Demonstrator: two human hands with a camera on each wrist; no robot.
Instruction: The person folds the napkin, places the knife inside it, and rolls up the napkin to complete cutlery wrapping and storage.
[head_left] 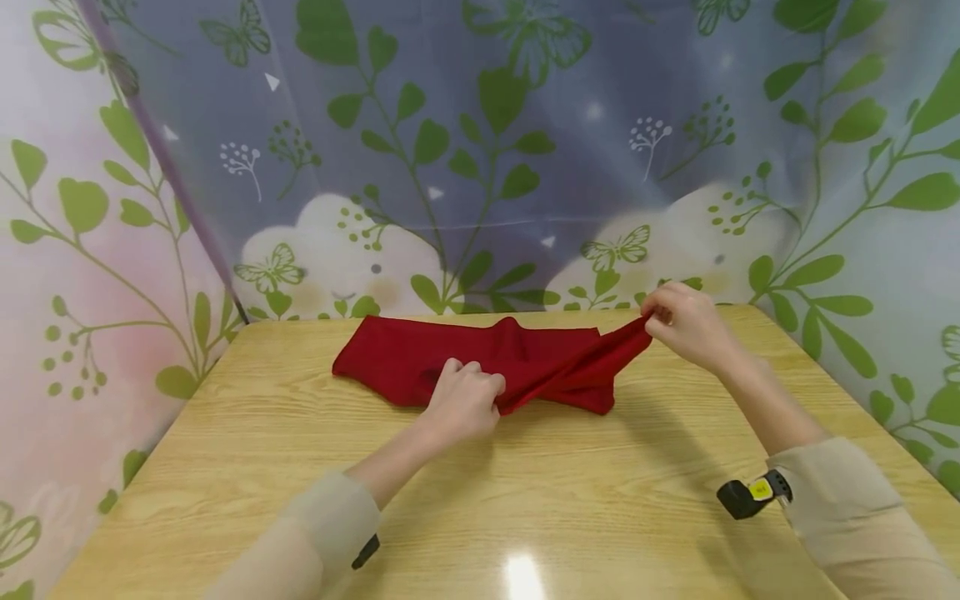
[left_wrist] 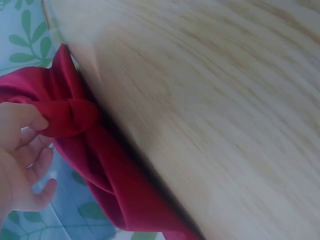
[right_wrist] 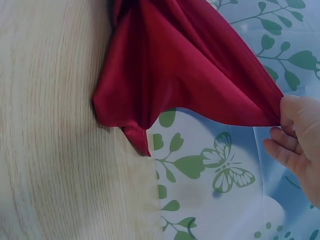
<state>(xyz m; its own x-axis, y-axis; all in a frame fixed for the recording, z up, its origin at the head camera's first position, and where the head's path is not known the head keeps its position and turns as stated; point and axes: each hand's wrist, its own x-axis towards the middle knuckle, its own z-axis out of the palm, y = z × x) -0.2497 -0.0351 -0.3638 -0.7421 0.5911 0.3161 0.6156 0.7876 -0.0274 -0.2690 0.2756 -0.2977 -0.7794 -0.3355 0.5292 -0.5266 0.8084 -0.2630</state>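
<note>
A red cloth (head_left: 442, 346) with a slight sheen lies along the far part of the table, its left part flat and its right part lifted in folds. My left hand (head_left: 465, 398) pinches the near edge at about the middle; in the left wrist view its thumb and finger grip a bunched fold (left_wrist: 67, 117). Up at the right, my right hand (head_left: 686, 325) holds a corner raised off the table. The right wrist view shows that corner pinched between thumb and fingers (right_wrist: 287, 107), with the cloth (right_wrist: 165, 75) stretched taut from it and another corner hanging down.
The light wood table (head_left: 300, 467) reaches to a patterned curtain (head_left: 465, 167) with green leaves and butterflies at the back and both sides. A black strap with a small device (head_left: 753, 493) sits at the right sleeve. Light glares on the near tabletop.
</note>
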